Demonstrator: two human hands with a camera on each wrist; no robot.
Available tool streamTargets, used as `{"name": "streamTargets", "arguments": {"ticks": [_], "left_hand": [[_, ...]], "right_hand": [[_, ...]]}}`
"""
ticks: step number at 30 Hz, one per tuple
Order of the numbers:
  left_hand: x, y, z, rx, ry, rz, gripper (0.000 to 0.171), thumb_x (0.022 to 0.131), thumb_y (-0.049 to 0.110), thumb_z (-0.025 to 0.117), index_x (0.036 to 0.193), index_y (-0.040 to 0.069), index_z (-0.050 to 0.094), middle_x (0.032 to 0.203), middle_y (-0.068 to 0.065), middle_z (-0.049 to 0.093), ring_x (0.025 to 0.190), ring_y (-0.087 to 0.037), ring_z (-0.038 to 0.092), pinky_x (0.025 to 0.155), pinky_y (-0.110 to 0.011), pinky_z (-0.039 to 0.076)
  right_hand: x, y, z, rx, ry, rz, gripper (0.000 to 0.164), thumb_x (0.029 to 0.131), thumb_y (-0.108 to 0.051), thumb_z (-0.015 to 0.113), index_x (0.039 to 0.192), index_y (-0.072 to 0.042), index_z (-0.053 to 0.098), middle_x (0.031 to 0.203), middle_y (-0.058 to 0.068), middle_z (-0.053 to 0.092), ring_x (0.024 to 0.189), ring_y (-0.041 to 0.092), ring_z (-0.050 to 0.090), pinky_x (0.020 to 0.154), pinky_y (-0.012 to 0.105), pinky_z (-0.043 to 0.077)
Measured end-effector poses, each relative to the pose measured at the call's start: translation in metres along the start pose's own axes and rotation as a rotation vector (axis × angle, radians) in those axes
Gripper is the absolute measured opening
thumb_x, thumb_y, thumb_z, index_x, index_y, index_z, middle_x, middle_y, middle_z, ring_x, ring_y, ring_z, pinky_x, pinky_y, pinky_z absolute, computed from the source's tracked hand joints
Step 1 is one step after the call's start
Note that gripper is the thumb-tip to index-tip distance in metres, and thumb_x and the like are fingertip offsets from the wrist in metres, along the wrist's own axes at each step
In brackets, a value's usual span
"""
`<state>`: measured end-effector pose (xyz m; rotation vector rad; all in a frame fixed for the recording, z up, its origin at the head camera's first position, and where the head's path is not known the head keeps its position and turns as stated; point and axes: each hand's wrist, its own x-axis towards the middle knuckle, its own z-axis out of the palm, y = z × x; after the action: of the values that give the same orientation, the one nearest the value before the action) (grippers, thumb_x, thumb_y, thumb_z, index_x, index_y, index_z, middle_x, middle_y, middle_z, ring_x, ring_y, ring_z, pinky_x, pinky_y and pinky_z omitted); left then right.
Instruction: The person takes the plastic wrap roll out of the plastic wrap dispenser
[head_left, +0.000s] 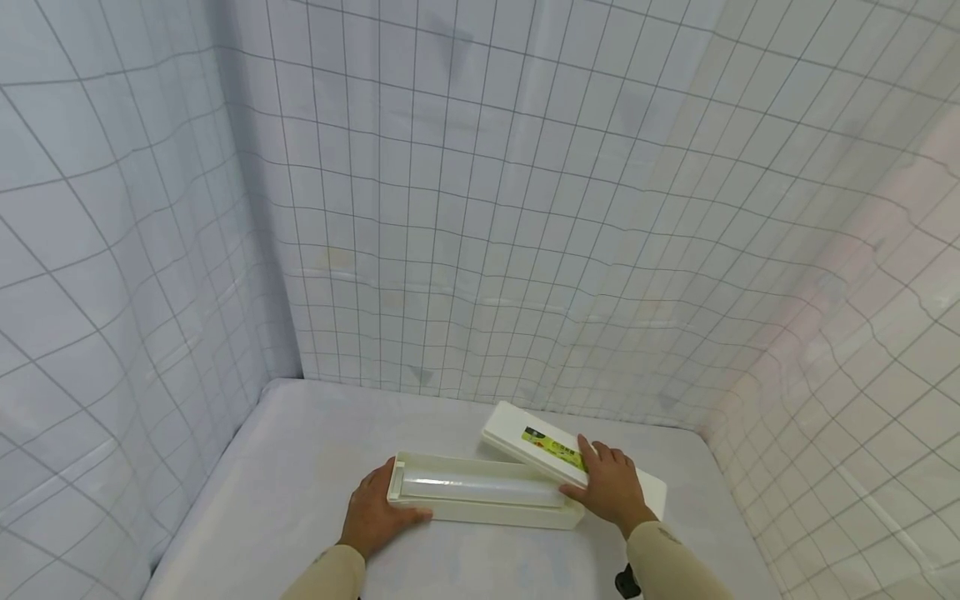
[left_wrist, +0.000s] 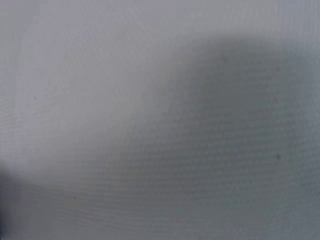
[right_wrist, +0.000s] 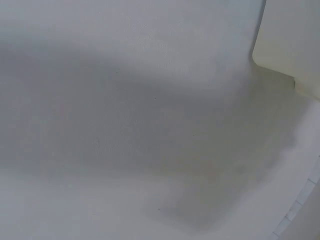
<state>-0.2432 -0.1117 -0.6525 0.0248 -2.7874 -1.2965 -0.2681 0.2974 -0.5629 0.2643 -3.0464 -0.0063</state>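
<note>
A long white cling film dispenser box (head_left: 487, 514) lies on the table, its top off. Inside it a shiny roll of cling film (head_left: 480, 486) shows along most of the length. My left hand (head_left: 373, 512) grips the box's left end, thumb along the near side and fingers round the far corner. With my right hand (head_left: 611, 487) I hold the white lid (head_left: 513, 425), thumb on its near edge and fingers over the top. The lid, with a green-and-yellow label (head_left: 553, 448), slants across the box's right end. In the right wrist view, a corner of the lid (right_wrist: 290, 40) appears.
A white cloth covers the table (head_left: 315, 433). Grid-patterned white sheets (head_left: 465, 250) rise behind it and on both sides. A small black object (head_left: 627, 582) sits by the right sleeve. The left wrist view holds only shadowed white cloth (left_wrist: 100, 75).
</note>
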Motion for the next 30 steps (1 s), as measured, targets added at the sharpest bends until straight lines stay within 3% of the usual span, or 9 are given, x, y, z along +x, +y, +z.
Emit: {"name": "streamTargets", "arguments": {"ticks": [15, 30], "left_hand": [[0.000, -0.003, 0.003, 0.009, 0.014, 0.011, 0.119, 0.058, 0.065, 0.091, 0.153, 0.010, 0.044, 0.147, -0.014, 0.058, 0.141, -0.040, 0.047, 0.115, -0.064, 0.036], [-0.001, -0.005, 0.006, -0.003, 0.029, 0.016, 0.118, 0.057, 0.065, 0.091, 0.152, 0.011, 0.046, 0.146, -0.013, 0.059, 0.140, -0.039, 0.048, 0.115, -0.063, 0.036]], "right_hand": [[-0.009, 0.020, -0.001, -0.032, 0.006, 0.088, 0.101, 0.083, -0.072, 0.068, 0.158, -0.012, 0.037, 0.143, 0.023, 0.053, 0.125, 0.048, 0.053, 0.105, 0.066, 0.044], [-0.025, 0.046, 0.008, 0.022, 0.026, 0.200, 0.103, 0.084, -0.069, 0.070, 0.157, -0.006, 0.036, 0.140, 0.029, 0.054, 0.121, 0.053, 0.054, 0.101, 0.070, 0.043]]}}
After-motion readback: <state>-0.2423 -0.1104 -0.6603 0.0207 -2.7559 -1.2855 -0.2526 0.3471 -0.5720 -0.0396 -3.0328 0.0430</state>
